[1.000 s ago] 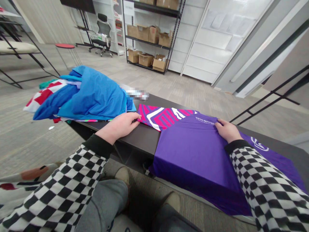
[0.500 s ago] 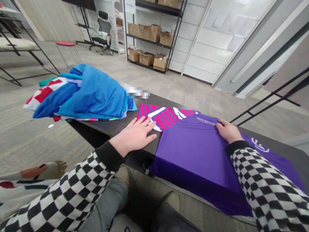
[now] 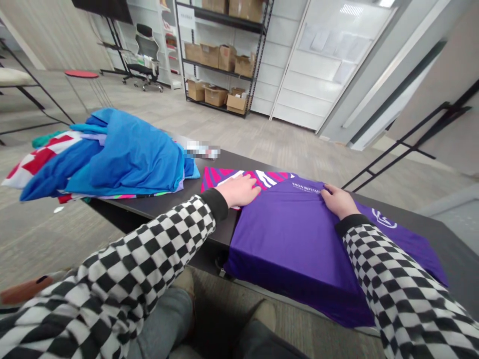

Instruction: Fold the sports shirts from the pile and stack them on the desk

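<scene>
From the head view, with twelve o'clock straight ahead, a person sits at a dark surface [image 3: 441, 244] with both hands out in front. The left hand [image 3: 237, 192] lies flat and fairly open, palm down, on a magenta-and-white striped garment [image 3: 220, 179], its fingertips just beside the top edge of a purple T-shirt [image 3: 288, 239]. The right hand [image 3: 339, 201] sits at about one o'clock, its fingers narrowly curled and pinching the purple cloth near white printed lettering [image 3: 307, 186].

The purple T-shirt lies spread across the surface, draped over the near edge and overlapping the striped garment. A white logo [image 3: 383, 218] shows on purple fabric past the right hand. Checkered sleeves [image 3: 149, 239] run in from both lower corners, and grey trousers [image 3: 164, 319] show below the surface at six o'clock.

At ten o'clock, a heap of blue clothes [image 3: 127, 159] sits on the surface, with red-and-white fabric [image 3: 39, 158] poking out beneath. Farther off at twelve o'clock stand metal shelves [image 3: 220, 60] of cardboard boxes [image 3: 215, 96], and an office chair [image 3: 145, 55] stands at eleven.
</scene>
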The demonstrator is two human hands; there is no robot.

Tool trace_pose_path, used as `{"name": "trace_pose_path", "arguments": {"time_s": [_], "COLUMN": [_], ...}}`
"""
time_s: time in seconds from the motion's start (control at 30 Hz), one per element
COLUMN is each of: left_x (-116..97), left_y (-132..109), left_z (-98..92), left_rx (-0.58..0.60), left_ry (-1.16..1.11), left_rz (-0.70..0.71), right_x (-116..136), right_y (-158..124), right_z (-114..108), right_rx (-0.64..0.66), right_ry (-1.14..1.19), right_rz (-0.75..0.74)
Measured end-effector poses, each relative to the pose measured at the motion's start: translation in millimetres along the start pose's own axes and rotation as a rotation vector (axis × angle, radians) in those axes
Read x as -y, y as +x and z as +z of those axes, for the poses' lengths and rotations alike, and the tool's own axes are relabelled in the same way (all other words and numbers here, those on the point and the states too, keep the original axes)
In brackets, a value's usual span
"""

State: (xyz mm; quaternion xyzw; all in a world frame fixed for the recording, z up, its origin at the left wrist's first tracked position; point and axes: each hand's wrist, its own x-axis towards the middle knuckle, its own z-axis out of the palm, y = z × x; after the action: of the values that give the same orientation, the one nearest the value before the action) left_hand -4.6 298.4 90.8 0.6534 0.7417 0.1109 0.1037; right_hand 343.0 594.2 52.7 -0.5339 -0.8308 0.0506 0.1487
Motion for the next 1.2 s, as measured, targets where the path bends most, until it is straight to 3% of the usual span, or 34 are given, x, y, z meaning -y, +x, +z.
{"name": "trace_pose_path", "arguments": {"time_s": [0.17,0.53,0.63,0.73,0.83,0.9,1.0,1.2], "left_x": [7.1,7.2,-0.3,-23.9,-51.0,-62.1,-64.1,-54.3], "left_y": [9.2,-5.1,8.1,34.2,63.7,78.9,90.2,90.5], "left_z": [16.3,15.8,4.9,-4.3,-1.5,7.3,23.6,37.0], "left_rx": [0.029,0.031,0.051,0.0,-0.062,-0.018,0.067,0.047], "left_ry": [0.084,0.1,0.137,0.19,0.16,0.1,0.063,0.079], "left_rz": [-0.04,-0.162,-0.19,-0.159,-0.035,0.021,0.02,0.006], "right_x": [-1.5,2.4,3.7,6.3,11.3,15.1,19.2,20.9], "right_y": [0.4,1.6,0.9,-0.9,-3.4,-5.1,-6.7,-3.4], "right_z": [3.4,4.2,4.6,3.7,0.8,-1.9,-5.2,-6.1], "right_rx": [0.005,0.054,0.045,0.037,0.046,0.064,0.11,0.214], "right_ry": [0.007,-0.056,-0.057,-0.059,-0.067,-0.081,-0.097,-0.09], "right_rz": [-0.021,-0.046,-0.057,-0.061,-0.057,-0.054,-0.045,-0.032]}}
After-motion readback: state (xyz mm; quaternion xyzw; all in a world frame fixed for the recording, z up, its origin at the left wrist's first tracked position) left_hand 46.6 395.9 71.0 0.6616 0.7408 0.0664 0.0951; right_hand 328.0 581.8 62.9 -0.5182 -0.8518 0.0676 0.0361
